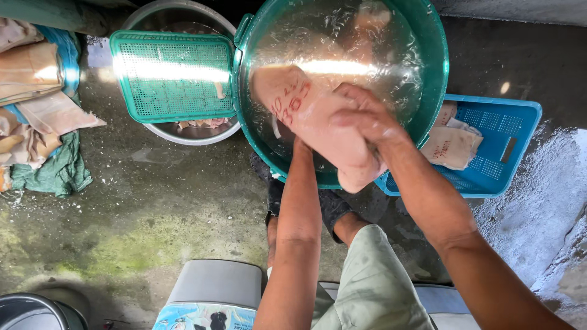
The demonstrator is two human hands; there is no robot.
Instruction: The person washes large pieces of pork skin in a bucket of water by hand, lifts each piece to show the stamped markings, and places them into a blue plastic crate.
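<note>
A pale pinkish cloth (318,125) with red markings hangs wet over the near rim of a green basin (437,67) full of water. My right hand (361,113) is closed on the cloth from above. My left hand (301,145) is mostly hidden under the cloth and seems to hold it from below. More cloth floats in the water at the far side of the basin.
A blue crate (507,131) with folded pale cloths stands right of the basin. A green crate (174,76) rests on a metal basin (183,131) at the left. Piled cloths (36,91) lie far left. The wet concrete floor (153,201) lies below; a stool (214,284) is near me.
</note>
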